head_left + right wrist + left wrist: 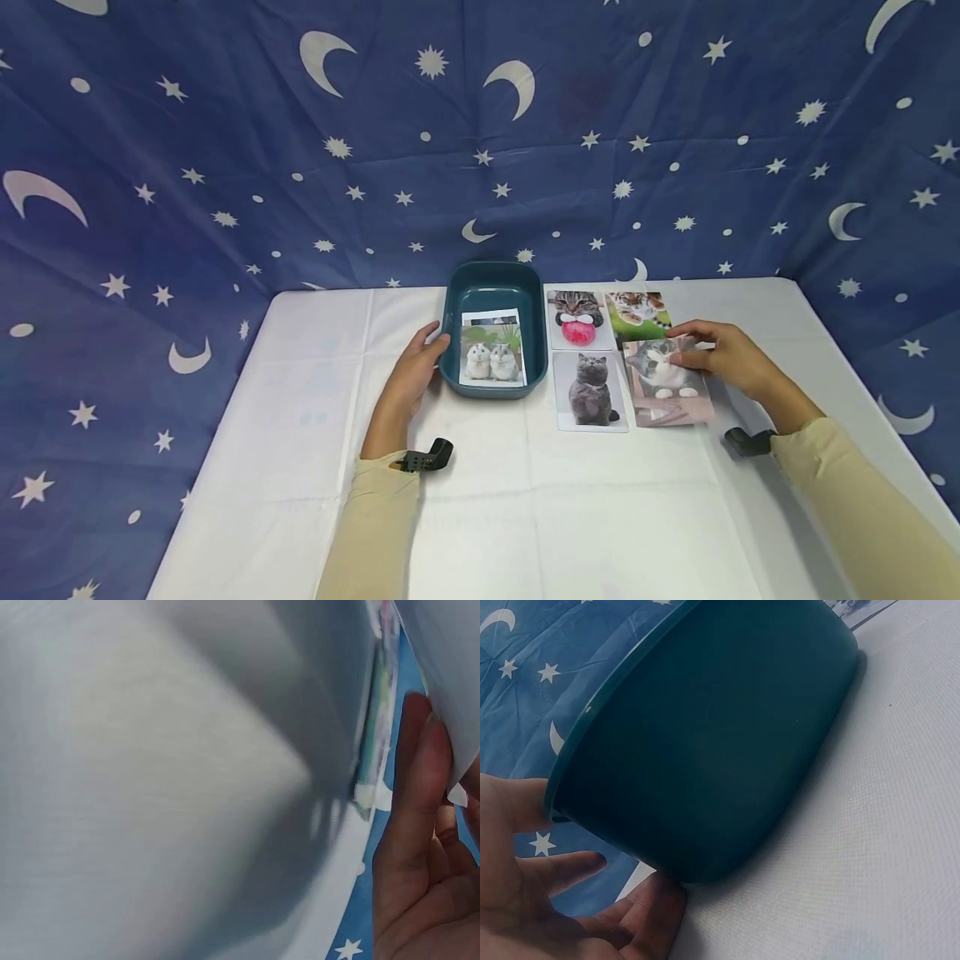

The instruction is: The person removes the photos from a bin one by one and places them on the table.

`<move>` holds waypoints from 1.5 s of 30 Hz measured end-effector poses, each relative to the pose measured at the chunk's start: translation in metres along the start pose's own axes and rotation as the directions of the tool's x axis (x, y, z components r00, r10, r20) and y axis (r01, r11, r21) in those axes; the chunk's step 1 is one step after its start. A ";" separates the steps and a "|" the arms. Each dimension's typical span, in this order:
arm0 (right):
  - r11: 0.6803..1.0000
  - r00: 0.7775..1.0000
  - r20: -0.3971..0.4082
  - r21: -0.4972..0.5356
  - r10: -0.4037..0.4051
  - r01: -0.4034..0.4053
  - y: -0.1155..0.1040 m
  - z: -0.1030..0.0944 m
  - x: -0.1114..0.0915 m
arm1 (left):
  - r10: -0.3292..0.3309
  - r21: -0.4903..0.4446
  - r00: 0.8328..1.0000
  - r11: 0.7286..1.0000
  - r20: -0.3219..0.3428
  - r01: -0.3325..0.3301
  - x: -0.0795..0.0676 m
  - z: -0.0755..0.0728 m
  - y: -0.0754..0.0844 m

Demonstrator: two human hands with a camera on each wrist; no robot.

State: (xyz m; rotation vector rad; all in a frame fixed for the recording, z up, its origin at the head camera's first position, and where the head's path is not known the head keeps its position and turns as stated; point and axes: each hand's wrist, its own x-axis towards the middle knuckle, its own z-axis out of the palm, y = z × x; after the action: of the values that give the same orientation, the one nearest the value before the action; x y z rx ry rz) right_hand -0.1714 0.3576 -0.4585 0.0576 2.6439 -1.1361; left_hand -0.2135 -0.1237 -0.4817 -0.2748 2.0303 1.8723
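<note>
A dark teal plastic tub (534,333) sits on the table, holding a few photo cards; the top card (491,358) pictures two white hamsters. My left hand (414,367) holds the tub at its left side, the thumb at the rim and other fingertips low by the outer wall (705,750). Between thumb and fingers, my right hand (731,358) pinches a photo card (667,392) of a grey-and-white kitten. In the right wrist view that card's pale back (454,667) shows, raised over the table with its shadow beneath.
Three other photo cards lie right of the tub: a tabby cat with a pink ball (577,321), a tiger cub (637,312) partly covered by the raised card, and a seated grey cat (591,392). A blue star-and-moon cloth (450,167) hangs behind the white-covered table (480,517).
</note>
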 end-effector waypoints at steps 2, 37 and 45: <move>1.000 1.000 -0.007 -0.016 -0.004 0.004 0.001 0.003 0.000 | -0.001 -0.002 1.000 1.000 0.003 0.001 0.000 0.000 0.000; 0.970 0.993 -0.115 -0.235 0.030 -0.056 -0.002 0.005 0.001 | 0.003 -0.014 1.000 1.000 0.017 -0.002 0.000 0.002 0.003; 0.996 0.997 -0.066 -0.089 -0.036 0.030 -0.058 0.011 0.021 | 0.004 -0.004 1.000 1.000 0.014 -0.004 0.001 -0.001 0.000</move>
State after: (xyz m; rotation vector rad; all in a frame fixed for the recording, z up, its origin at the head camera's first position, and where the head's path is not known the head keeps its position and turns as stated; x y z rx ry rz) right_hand -0.1971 0.3078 -0.4302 0.0359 2.7607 -1.0436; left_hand -0.2147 -0.1241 -0.4819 -0.2586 2.0192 1.8761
